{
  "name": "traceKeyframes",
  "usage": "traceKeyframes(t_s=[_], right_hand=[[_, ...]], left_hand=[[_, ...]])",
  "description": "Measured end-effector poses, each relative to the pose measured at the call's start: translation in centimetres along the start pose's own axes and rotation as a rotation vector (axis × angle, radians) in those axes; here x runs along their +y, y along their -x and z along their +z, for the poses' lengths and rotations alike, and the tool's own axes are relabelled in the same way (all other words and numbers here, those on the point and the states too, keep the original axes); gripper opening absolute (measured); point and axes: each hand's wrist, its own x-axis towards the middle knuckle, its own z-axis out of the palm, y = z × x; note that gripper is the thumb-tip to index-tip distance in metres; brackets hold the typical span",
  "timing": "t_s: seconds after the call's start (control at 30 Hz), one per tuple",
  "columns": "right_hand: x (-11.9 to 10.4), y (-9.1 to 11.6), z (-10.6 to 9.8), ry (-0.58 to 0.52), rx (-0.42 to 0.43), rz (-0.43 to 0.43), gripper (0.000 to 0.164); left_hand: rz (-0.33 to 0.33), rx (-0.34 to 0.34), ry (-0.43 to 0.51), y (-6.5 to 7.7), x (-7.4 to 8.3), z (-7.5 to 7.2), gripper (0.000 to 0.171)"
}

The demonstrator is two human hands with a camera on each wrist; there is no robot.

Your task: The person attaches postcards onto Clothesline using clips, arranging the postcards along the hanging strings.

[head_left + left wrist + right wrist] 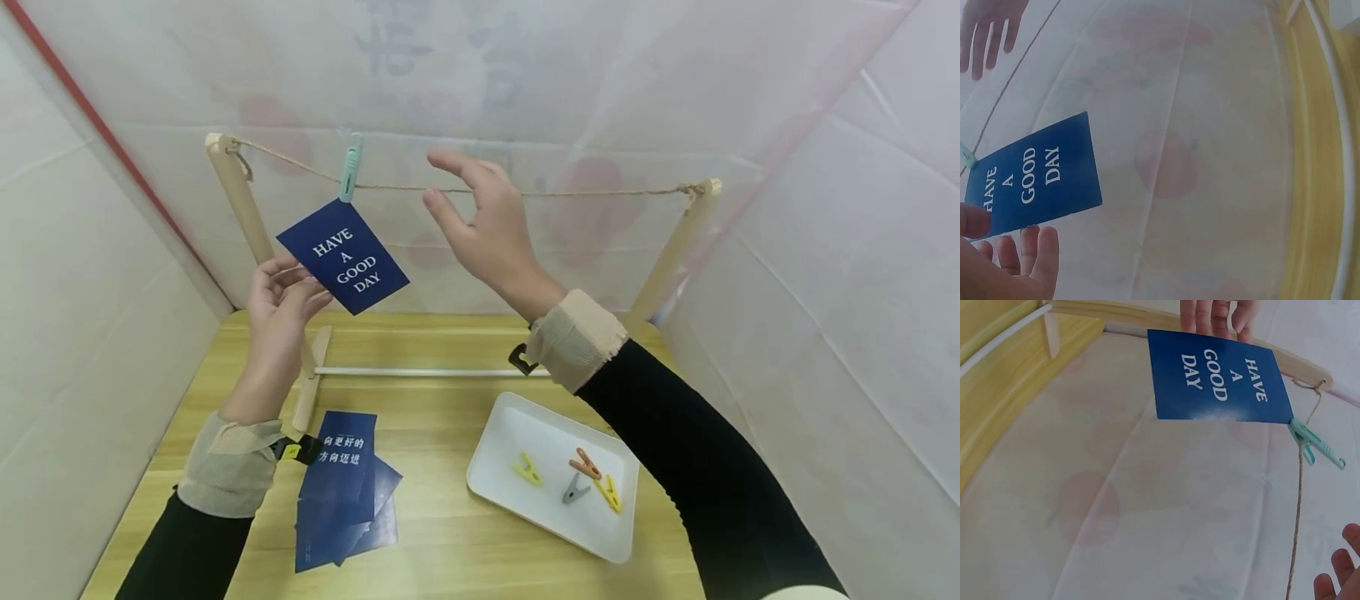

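A dark blue card (342, 257) lettered "HAVE A GOOD DAY" hangs tilted, one corner caught in a mint-green clothespin (351, 168) on the twine (592, 194). My left hand (281, 308) is at the card's lower left edge, its fingers loosely bent. From the right wrist camera, the card hides those fingertips (1204, 322). My right hand (491, 221) is raised beside the twine, right of the clothespin, thumb and fingers spread with nothing between them. The left wrist view catches its fingers (988, 44) across the twine.
Wooden posts (247, 208) hold the twine at both ends. A white rod (427, 372) runs low between the supports. More blue cards (341, 475) lie stacked on the wooden table (435, 467). At right, a white tray (510, 492) contains several small clothespins (573, 490).
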Motion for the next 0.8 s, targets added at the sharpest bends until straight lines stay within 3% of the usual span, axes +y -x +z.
traceKeyframes(t_s=[0.2,0.4,0.57,0.8], right_hand=[[1.6,2.2,-0.9,-0.043,0.049,-0.054,0.037],[3.3,5.2,-1.0,-0.097,0.034,-0.001,0.037],[5.2,8.9,-0.6,-0.136,-0.001,0.046,0.037],[8.0,14.6,0.4,-0.156,-0.091,0.184,0.038]], left_hand=[[-0.022,0.044,-0.043,0.6,-0.4,-1.1,0.032],[-0.033,0.065,-0.049,1.7,-1.3,-2.3,0.034],[-0.070,0.083,-0.078,3.3,-3.0,-3.7,0.032],[-0.170,0.073,-0.334,6.2,-6.6,-6.5,0.034]])
